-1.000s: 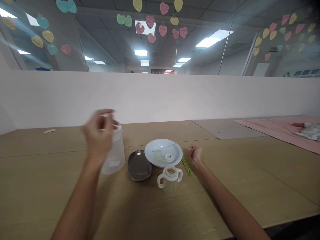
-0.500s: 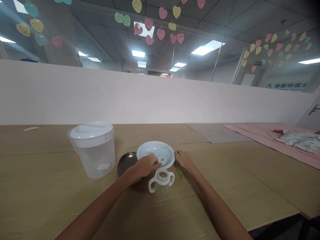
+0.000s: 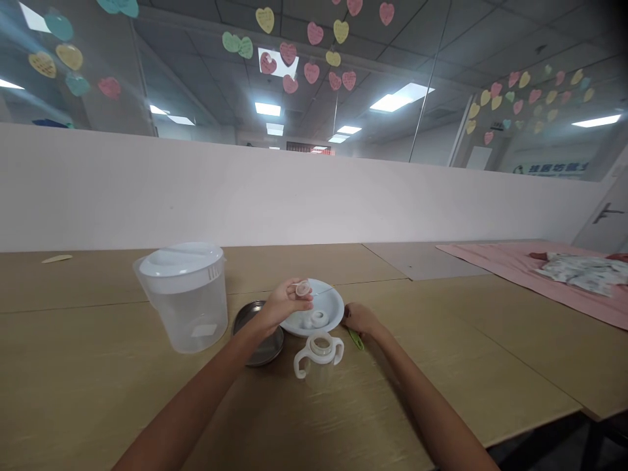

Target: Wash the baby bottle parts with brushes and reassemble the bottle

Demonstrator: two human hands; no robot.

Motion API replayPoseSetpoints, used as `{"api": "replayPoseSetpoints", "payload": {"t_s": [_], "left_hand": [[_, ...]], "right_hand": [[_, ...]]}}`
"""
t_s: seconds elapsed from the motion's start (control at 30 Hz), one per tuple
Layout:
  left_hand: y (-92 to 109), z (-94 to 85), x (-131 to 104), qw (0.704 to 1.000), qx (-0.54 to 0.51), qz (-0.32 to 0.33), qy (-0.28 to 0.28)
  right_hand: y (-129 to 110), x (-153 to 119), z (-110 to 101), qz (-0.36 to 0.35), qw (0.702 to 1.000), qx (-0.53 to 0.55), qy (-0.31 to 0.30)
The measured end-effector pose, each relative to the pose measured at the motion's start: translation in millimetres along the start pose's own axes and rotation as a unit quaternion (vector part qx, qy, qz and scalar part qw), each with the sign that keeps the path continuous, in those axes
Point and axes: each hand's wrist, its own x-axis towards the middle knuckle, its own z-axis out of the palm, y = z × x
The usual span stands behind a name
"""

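My left hand [image 3: 284,304] is raised over the white bowl [image 3: 337,314], pinching a small clear round piece that looks like a bottle nipple [image 3: 303,288]. White bottle parts [image 3: 318,318] lie in the bowl, and a thin rod or wire crosses it. My right hand [image 3: 362,318] rests at the bowl's right side with its fingers curled over one end of a green-handled tool [image 3: 356,339]; the tool's other end is hidden. In front of the bowl stands an open clear bottle with a white two-handled collar [image 3: 321,350].
A dark metal tray [image 3: 265,353] lies left of the bowl, partly under my left forearm. Farther left stands a translucent lidded pitcher [image 3: 199,314]. A pink cloth [image 3: 495,258] with a patterned cloth [image 3: 583,273] covers the far right. A white wall [image 3: 245,196] rises behind the table.
My left hand has lifted up from inside the bowl, with the clear nipple-like piece now showing in its fingers. My right hand stays by the bowl's right side. The view has shifted slightly.
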Motion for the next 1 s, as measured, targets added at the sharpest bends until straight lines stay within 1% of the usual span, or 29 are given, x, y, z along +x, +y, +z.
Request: {"api": "replayPoseSetpoints", "payload": {"t_s": [0.1, 0.2, 0.23, 0.3, 0.37, 0.4, 0.43, 0.5, 0.57, 0.6, 0.63, 0.67, 0.7, 0.77, 0.83, 0.9, 1.0], "left_hand": [[7.2, 0.6, -1.2, 0.997, -0.032, -0.002, 0.068], [13.4, -0.1, -1.0, 0.992, -0.036, -0.005, 0.121], [14.8, -0.6, -0.7, 0.99, -0.033, -0.003, 0.137], [16.2, -1.7, 0.0, 0.986, -0.018, 0.006, 0.163], [14.8, -2.7, 1.2, 0.986, 0.001, 0.013, 0.169], [13.1, -3.1, 2.0, 0.986, 0.009, 0.014, 0.165], [10.6, -3.3, 3.0, 0.987, 0.018, 0.016, 0.161], [4.9, -3.6, 5.1, 0.987, 0.036, 0.023, 0.154], [0.4, -3.7, 6.9, 0.987, 0.045, 0.038, 0.148], [-0.6, -3.9, 7.3, 0.988, 0.045, 0.046, 0.144], [-0.4, -4.1, 7.4, 0.988, 0.044, 0.051, 0.138], [0.9, -4.3, 7.1, 0.988, 0.046, 0.054, 0.134], [3.1, -4.5, 6.4, 0.988, 0.051, 0.054, 0.134], [8.9, -4.6, 4.4, 0.987, 0.063, 0.052, 0.142], [14.4, -4.1, 2.6, 0.987, 0.05, 0.044, 0.148], [17.9, -3.3, 1.6, 0.988, -0.002, 0.029, 0.151], [21.3, -3.3, 2.5, 0.982, -0.118, 0.0, 0.151]], "right_hand": [[3.4, 3.8, -5.8, 0.009, 0.999, -0.045, 0.016], [6.1, 8.5, -19.1, 0.024, 0.995, -0.078, 0.056], [5.9, 9.3, -23.9, 0.027, 0.993, -0.085, 0.083], [2.5, 8.3, -31.4, 0.017, 0.983, -0.092, 0.159], [-5.7, 3.1, -33.6, -0.018, 0.967, -0.084, 0.241], [-11.3, -1.0, -32.2, -0.044, 0.959, -0.073, 0.27], [-17.6, -5.8, -29.0, -0.075, 0.954, -0.059, 0.285], [-30.5, -15.8, -18.7, -0.154, 0.947, -0.03, 0.281], [-40.6, -23.6, -6.4, -0.25, 0.937, -0.012, 0.245], [-43.9, -25.8, -1.1, -0.283, 0.93, -0.01, 0.234], [-45.7, -26.8, 2.9, -0.298, 0.927, -0.012, 0.229], [-46.2, -26.6, 5.3, -0.298, 0.927, -0.018, 0.228], [-45.6, -25.7, 5.9, -0.283, 0.931, -0.026, 0.231], [-42.9, -23.2, 2.9, -0.239, 0.942, -0.039, 0.233], [-41.0, -22.5, -2.1, -0.213, 0.948, -0.037, 0.235], [-42.0, -25.0, -5.1, -0.22, 0.944, -0.024, 0.245], [-48.6, -32.2, -2.7, -0.278, 0.926, -0.01, 0.254]]}}
